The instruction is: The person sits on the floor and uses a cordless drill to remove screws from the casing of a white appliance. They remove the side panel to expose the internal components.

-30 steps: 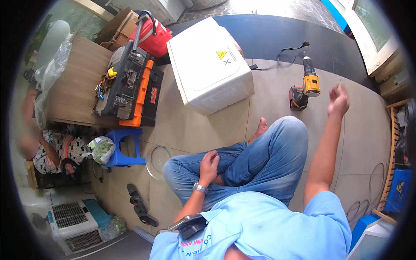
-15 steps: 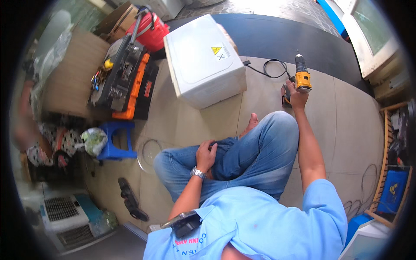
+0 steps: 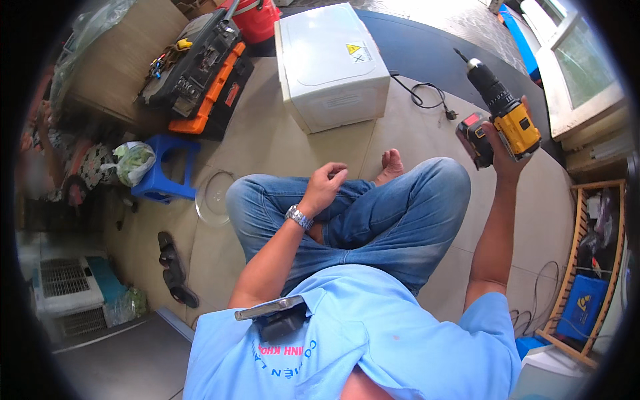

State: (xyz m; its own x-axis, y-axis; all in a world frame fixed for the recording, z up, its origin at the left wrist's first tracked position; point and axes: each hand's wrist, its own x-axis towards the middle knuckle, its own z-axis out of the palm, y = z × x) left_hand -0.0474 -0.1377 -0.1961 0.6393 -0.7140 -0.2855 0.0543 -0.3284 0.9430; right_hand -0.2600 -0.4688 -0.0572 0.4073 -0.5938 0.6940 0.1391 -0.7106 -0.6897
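Observation:
My right hand (image 3: 508,150) is wrapped round the grip of a yellow and black cordless drill (image 3: 517,127), raised off the floor at the right. Its bit points up and to the left, and a battery with a red patch sits at its base. Over my crossed legs, my left hand (image 3: 322,190) is closed, thumb and fingers drawn together. Whatever may be between them is too small to make out. Ahead of my legs a white box-shaped appliance (image 3: 333,63) with a yellow warning label stands on the tiles. Its black power cord (image 3: 427,105) ends in a plug near the drill.
At the left are an open toolbox (image 3: 193,80) with orange trim, a red bucket (image 3: 257,23) and a blue stool (image 3: 170,177). A coil of clear tubing (image 3: 215,200) and dark sandals (image 3: 175,267) lie nearby. A wooden rack (image 3: 579,267) stands right. Another person is partly visible far left.
My right hand has lifted the drill from near the floor, bringing it closer and rightward, with its bit now tilted left. My left hand has risen slightly off my leg. The view has shifted.

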